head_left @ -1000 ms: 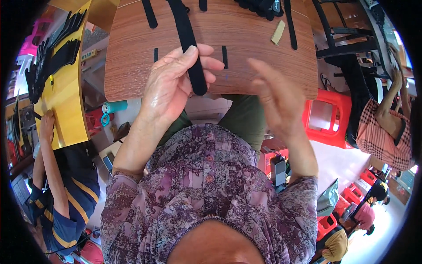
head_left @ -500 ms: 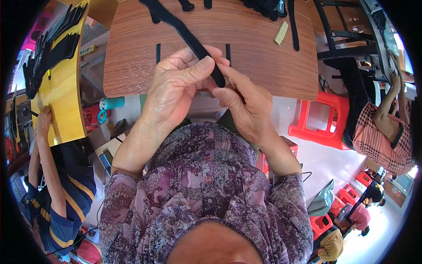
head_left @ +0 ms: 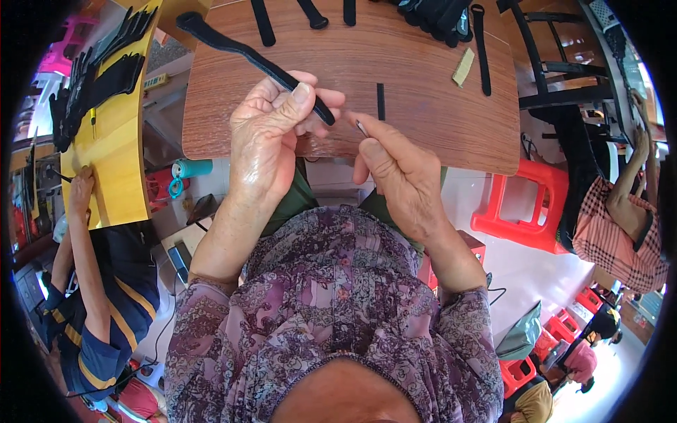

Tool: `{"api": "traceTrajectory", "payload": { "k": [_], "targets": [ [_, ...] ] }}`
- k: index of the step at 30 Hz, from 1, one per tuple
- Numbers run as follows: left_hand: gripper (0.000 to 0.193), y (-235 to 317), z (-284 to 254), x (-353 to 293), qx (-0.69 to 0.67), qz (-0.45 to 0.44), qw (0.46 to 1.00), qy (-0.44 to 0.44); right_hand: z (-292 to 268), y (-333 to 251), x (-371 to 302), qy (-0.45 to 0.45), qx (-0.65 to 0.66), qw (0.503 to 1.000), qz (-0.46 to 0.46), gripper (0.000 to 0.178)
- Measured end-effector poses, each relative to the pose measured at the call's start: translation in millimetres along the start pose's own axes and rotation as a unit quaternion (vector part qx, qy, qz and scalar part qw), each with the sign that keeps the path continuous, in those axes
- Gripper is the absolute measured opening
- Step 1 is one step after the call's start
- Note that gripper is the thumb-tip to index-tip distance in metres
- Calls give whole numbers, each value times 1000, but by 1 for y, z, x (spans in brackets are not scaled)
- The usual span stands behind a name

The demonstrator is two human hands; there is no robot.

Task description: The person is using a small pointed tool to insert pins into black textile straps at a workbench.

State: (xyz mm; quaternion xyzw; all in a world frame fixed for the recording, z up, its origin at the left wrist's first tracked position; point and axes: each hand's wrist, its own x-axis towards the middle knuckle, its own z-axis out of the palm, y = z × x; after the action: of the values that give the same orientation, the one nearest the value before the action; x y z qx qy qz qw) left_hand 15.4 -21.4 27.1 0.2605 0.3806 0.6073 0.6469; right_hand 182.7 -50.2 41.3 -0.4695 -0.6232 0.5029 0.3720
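The surface point(head_left: 423, 106) looks like brown wood-grain laminate, smooth with a low sheen. The long strap point(head_left: 247, 53) pinched in the left hand point(head_left: 271, 141) is matt black, woven-looking cloth. The right hand point(head_left: 398, 176) holds a tiny shiny bit point(head_left: 362, 127), metal by the look of it. The stool point(head_left: 525, 211) is glossy red plastic, and the side bench point(head_left: 113, 148) is smooth yellow board.

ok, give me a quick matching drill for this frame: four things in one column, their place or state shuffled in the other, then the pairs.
Things:
1. long black strap
2. short black strip
3. red stool
4. small thin tool

Places or states:
A. pinched in the right hand
B. lying loose on the wooden table
C. held by the left hand
D. on the floor to the right, by the table's edge

Pairs: 1-C, 2-B, 3-D, 4-A
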Motion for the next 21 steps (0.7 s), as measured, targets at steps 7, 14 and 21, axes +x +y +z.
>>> {"api": "traceTrajectory", "payload": {
  "k": [7, 14, 21],
  "targets": [
    [19, -3, -5, 1, -11, 4, 1000, 1, 9, 7, 8, -8, 32, 999, -40, 37],
    [19, 0, -4, -1, -9, -4, 1000, 0, 12, 20, 14, 22, -61, 990, -126, 47],
    [21, -4, -9, 0, -23, -11, 1000, 17, 14, 6, 12, 18, -151, 985, -83, 38]
  ]
}}
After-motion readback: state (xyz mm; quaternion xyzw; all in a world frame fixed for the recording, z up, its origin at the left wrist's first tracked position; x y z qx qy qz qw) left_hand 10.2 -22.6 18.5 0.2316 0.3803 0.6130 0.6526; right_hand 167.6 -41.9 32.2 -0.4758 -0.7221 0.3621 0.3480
